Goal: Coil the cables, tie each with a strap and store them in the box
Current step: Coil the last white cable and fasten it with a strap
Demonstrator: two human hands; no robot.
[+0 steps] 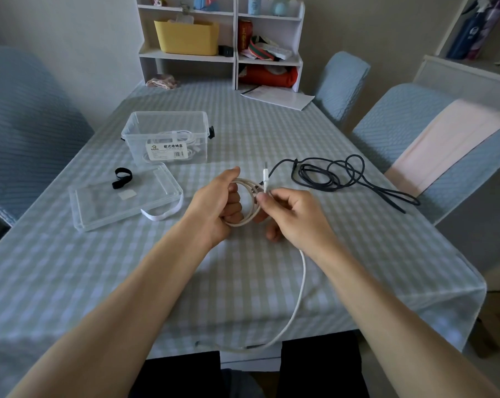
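1. At the centre of the frame, your left hand (217, 206) curls its fingers round a small coil of white cable (247, 201) and holds the loops together above the tabletop (271, 133).
2. Your right hand (293, 215) pinches the same cable between thumb and forefinger just right of the coil, with the white plug end sticking up beside it.
3. The uncoiled tail runs from under your right hand down to the lower edge of the tabletop, ending near a dark connector.
4. The cable looks light, thin, smooth and springy. I judge the loops will try to spring open, so keep hold across the whole bundle, not one strand.
5. A dark cable (343, 175) lies loose and tangled right of centre: matte, limp, likely easy to gather.
6. A black strap (121, 177) lies curled on the clear flat lid (99, 208) at the left, with a white strap (162, 215) poking out beside the lid.
7. The clear plastic box (167, 136), upper left of centre, stands open and rigid, with a strapped white cable already inside.
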